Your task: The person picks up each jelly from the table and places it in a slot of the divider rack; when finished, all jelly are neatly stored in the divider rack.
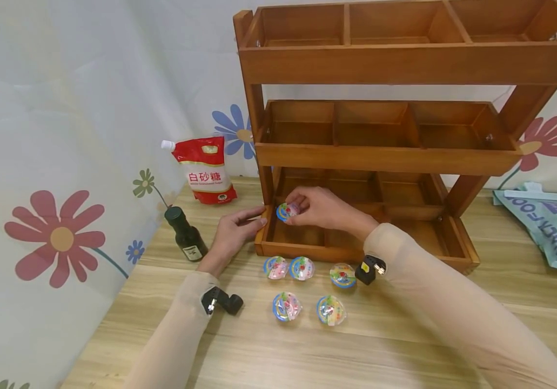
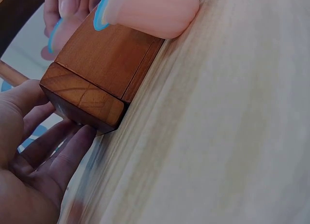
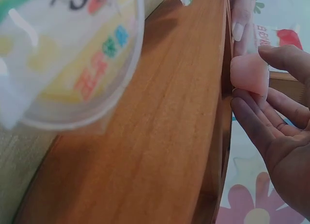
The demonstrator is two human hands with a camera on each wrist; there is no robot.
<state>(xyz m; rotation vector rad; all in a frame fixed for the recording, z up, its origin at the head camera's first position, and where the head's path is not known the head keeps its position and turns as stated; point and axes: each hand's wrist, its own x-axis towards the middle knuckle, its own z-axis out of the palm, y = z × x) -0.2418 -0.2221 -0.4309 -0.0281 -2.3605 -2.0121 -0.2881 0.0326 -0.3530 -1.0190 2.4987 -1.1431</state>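
Note:
My right hand (image 1: pixel 324 208) pinches a jelly cup (image 1: pixel 285 212) with a blue-rimmed printed lid above the bottom-front left compartment of the brown wooden rack (image 1: pixel 385 159). In the right wrist view, the cup's pink body (image 3: pixel 248 74) shows between thumb and fingers. My left hand (image 1: pixel 232 235) touches the outer left end of the rack's bottom tier, its fingertips (image 2: pixel 87 132) against the wood. On the table in front lie several more jelly cups, among them a pink one (image 1: pixel 286 307) and a yellow one (image 1: pixel 330 310).
A red and white sugar pouch (image 1: pixel 208 173) stands left of the rack, with a dark green-capped bottle (image 1: pixel 186 235) nearer me. A light blue snack bag (image 1: pixel 550 224) lies at the right. Behind the rack hangs a flower-patterned cloth (image 1: pixel 64 135).

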